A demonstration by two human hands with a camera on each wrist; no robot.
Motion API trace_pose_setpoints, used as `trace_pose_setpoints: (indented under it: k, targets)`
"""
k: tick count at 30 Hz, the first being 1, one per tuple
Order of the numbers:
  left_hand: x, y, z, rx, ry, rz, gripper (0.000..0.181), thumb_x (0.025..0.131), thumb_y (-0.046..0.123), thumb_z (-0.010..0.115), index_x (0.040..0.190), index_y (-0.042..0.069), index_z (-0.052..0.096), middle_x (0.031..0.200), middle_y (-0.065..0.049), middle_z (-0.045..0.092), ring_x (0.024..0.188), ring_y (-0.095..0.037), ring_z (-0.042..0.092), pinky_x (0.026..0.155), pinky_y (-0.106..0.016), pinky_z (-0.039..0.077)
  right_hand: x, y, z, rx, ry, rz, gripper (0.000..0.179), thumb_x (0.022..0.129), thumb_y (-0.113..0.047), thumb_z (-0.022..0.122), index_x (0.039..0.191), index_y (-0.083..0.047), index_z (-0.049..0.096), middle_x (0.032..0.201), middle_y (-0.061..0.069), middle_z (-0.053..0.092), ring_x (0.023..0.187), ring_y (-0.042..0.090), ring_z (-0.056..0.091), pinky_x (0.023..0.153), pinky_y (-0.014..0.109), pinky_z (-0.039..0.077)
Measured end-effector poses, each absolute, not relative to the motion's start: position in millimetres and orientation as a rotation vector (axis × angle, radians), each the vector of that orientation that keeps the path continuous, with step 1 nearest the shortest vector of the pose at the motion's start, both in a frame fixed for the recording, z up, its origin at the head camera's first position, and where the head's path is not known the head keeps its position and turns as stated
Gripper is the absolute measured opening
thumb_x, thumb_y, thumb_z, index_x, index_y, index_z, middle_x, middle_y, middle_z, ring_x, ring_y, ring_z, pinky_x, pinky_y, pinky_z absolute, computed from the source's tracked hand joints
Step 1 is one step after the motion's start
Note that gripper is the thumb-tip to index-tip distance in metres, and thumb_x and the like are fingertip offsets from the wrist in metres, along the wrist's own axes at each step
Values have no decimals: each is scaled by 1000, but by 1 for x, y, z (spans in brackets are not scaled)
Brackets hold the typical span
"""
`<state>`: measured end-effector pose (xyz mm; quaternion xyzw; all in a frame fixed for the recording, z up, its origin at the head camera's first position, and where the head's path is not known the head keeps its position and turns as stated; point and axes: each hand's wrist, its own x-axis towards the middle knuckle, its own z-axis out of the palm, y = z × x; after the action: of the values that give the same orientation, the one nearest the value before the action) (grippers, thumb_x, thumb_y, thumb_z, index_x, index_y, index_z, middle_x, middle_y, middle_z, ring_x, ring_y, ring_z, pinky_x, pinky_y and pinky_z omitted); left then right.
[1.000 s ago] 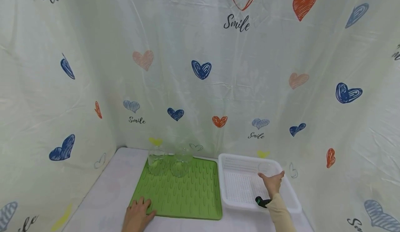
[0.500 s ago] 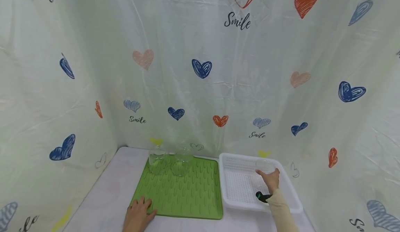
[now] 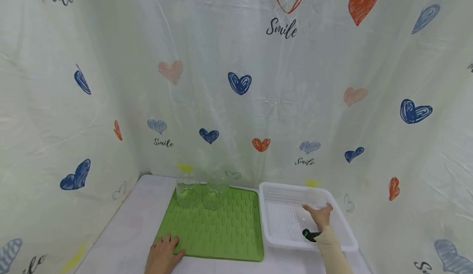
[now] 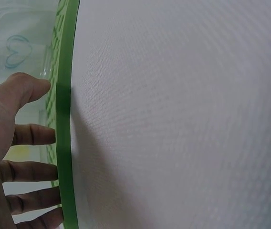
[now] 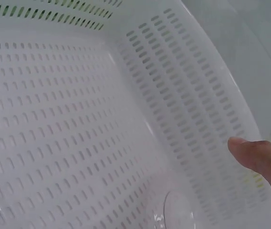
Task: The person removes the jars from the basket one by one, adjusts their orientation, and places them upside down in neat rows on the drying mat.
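Note:
My right hand (image 3: 320, 215) reaches into the white plastic basket (image 3: 271, 241), its thumb and fingers spread around the sides of a clear glass (image 3: 314, 196). In the right wrist view the thumb (image 5: 250, 150) shows near the basket wall, most of the hand out of frame; a clear rounded piece of glass (image 5: 178, 212) shows low in that view. My left hand (image 3: 162, 253) rests with extended fingers on the near left corner of the green ridged mat (image 3: 221, 237). In the left wrist view its fingertips touch the mat's edge (image 4: 65, 129).
Two clear glasses (image 3: 186, 192) stand side by side at the far left of the mat. The basket sits right of the mat on a white cloth-covered table (image 3: 136, 212). A heart-printed curtain (image 3: 273, 114) hangs close behind. A black wrist device (image 3: 309, 235) is on the right wrist.
My right thumb and fingers have drawn closer together around the clear glass, and the hand has shifted slightly left. The left hand has stayed on the mat's corner.

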<state>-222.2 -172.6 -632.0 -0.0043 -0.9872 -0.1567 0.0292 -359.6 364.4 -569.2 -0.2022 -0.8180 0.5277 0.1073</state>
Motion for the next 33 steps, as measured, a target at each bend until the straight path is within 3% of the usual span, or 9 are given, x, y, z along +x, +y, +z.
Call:
trace_pose_setpoints:
  k: [22, 33]
  targets:
    - [-222, -173, -636, -31, -3062, -499, 40, 77, 49, 74, 97, 15, 67, 94, -7, 57, 88, -33, 55, 68, -56, 50, -346, 359, -570, -591, -2426, 1548, 115, 81, -24, 76, 146, 5, -14, 149, 42, 6, 136, 58, 14, 114, 64, 16]
    - [-223, -174, -633, -23, -3061, -527, 46, 77, 48, 75, 103, 12, 68, 96, -9, 57, 89, -34, 55, 70, -57, 49, -340, 350, -558, -563, -2448, 1490, 117, 79, -24, 78, 147, 5, -12, 148, 42, 11, 137, 56, 16, 114, 63, 19]
